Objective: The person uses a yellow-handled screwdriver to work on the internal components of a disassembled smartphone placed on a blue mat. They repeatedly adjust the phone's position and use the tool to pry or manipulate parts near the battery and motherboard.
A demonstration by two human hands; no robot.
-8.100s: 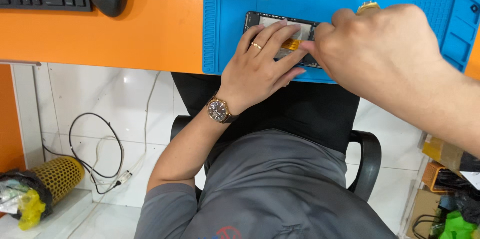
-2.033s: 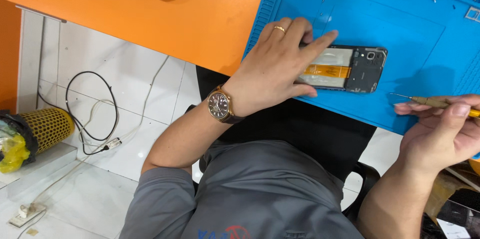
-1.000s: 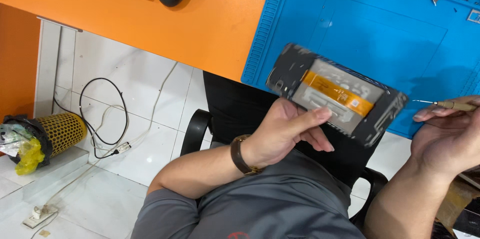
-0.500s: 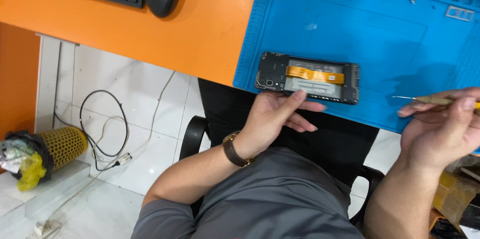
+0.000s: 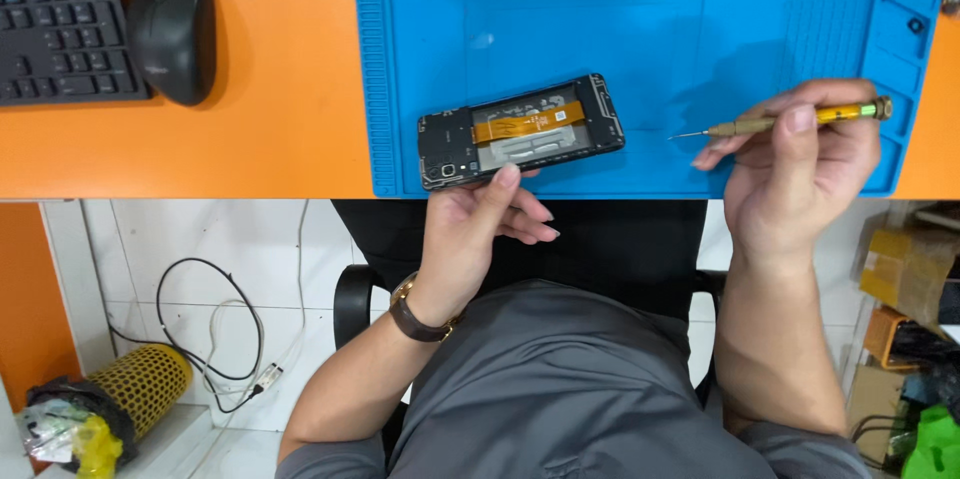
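Note:
An opened black phone [image 5: 520, 131] with its back off shows an orange flex cable and grey plate. It lies near the front edge of a blue work mat [image 5: 640, 29]. My left hand [image 5: 478, 239] grips its near edge, thumb on the frame and fingers underneath. My right hand [image 5: 795, 179] hovers to the right of the phone, pinching a thin yellow-handled screwdriver [image 5: 790, 119] whose tip points left toward the phone, apart from it.
The mat lies on an orange desk [image 5: 270, 139] with a black mouse [image 5: 172, 31] and keyboard [image 5: 55, 24] at the left. Below are a black chair, white floor tiles, a cable [image 5: 200, 339], a yellow mesh bin [image 5: 120, 394] and boxes [image 5: 905, 279] at the right.
The phone was lifted off the mat and turned over in my left hand a second ago; now it is back down on the mat's front edge. The right hand rose slightly with the screwdriver.

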